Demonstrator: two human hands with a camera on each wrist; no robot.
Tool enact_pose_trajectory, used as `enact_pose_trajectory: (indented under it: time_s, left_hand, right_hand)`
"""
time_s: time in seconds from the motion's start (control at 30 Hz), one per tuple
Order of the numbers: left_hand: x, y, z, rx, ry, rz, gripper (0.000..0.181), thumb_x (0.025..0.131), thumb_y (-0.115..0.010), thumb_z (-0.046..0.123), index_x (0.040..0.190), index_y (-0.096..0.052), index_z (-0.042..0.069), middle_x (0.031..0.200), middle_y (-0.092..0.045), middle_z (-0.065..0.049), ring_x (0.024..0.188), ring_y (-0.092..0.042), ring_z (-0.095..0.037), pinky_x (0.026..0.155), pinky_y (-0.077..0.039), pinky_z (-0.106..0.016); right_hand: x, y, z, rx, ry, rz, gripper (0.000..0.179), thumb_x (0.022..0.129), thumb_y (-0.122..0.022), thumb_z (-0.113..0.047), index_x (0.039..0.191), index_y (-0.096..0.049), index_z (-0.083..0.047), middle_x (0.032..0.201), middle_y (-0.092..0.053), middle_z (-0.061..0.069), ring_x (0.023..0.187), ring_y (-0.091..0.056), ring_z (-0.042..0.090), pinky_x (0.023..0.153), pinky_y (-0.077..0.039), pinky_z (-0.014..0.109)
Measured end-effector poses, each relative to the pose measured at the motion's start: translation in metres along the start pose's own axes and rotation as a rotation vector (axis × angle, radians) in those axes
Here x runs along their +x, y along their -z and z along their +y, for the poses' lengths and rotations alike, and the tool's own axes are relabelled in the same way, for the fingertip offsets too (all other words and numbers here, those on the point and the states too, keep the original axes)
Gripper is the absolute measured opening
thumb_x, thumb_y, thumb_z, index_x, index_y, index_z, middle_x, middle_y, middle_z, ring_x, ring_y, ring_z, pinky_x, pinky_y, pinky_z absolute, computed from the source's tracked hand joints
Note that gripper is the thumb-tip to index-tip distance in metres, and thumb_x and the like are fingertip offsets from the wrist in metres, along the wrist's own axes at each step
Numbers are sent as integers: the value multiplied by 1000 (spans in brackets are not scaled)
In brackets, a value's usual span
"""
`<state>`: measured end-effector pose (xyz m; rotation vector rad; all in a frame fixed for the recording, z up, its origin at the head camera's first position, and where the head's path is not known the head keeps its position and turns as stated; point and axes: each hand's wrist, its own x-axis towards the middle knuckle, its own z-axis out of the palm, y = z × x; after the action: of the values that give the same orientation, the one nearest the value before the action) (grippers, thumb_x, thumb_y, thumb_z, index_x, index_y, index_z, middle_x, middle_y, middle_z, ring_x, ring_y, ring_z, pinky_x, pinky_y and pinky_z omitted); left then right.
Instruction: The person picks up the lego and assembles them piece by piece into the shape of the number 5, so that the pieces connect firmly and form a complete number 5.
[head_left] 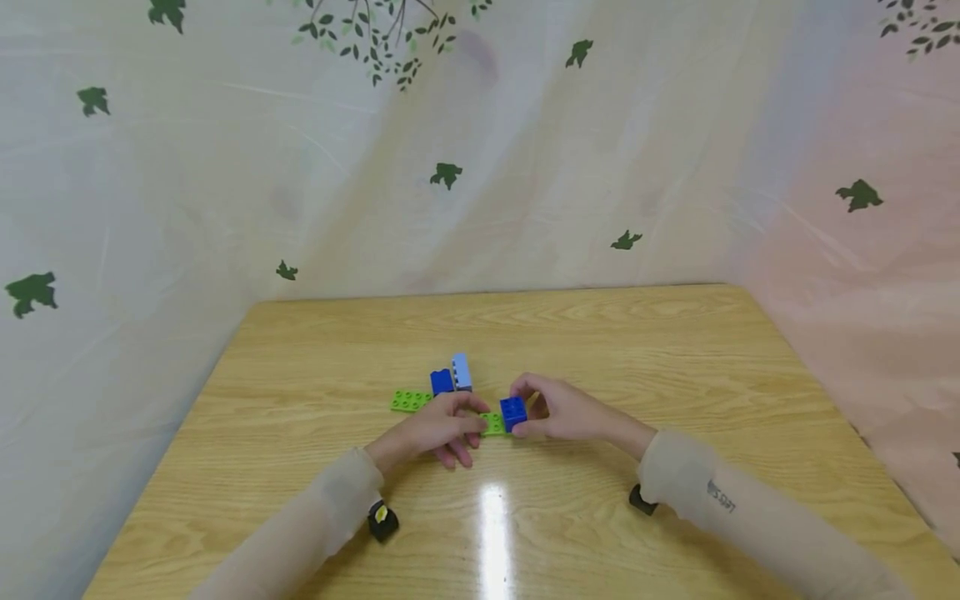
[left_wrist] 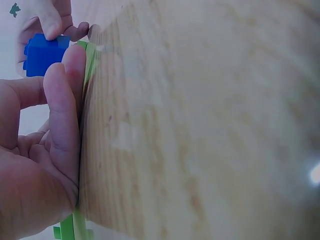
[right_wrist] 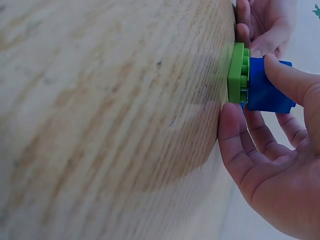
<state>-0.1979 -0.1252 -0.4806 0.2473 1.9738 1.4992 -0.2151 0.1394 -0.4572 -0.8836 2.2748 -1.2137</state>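
Deep-blue brick (head_left: 513,412); lime-green plate (right_wrist: 235,75)

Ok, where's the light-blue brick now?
In the head view, the light-blue brick sits beyond the left hand, right of a dark-blue brick.

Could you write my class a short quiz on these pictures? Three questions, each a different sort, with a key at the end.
1. Multiple choice: what colour is the brick in the right hand?
A) yellow
B) dark blue
C) red

2. True or false: the left hand is holding the light-blue brick.

3. Fill the gap: in the right wrist view, the studded piece between that brick and the table is coloured ____.

Key
1. B, dark blue.
2. False: the light-blue brick rests on the table, beyond the left hand.
3. Green.
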Motion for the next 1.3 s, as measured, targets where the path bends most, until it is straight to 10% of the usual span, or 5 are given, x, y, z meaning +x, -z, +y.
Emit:
enact_pose_trajectory:
  time_s: [0.37,1.3]
  left_hand:
    - [-2,0,3,-8,7,-2,38,98,-67,24,131,-57,9,87,-69,-13,63,-72,-25,47,-56,-30]
    - [-2,0,3,0,11,0,37,99,-66,26,131,-57,9,88,-69,-13,63,-72,-24,47,-56,-29]
  right_hand:
    - [0,-1,1,-39,17,15,38,92,-79,-25,122,-58,-15,115,-66,7,96,-66,18,84,-56,35]
    - [0,-4,-3,-79,-40,86,36,88,-82,-23,116,-61,-17,111,-67,8,83,-65,17,61,-57,31]
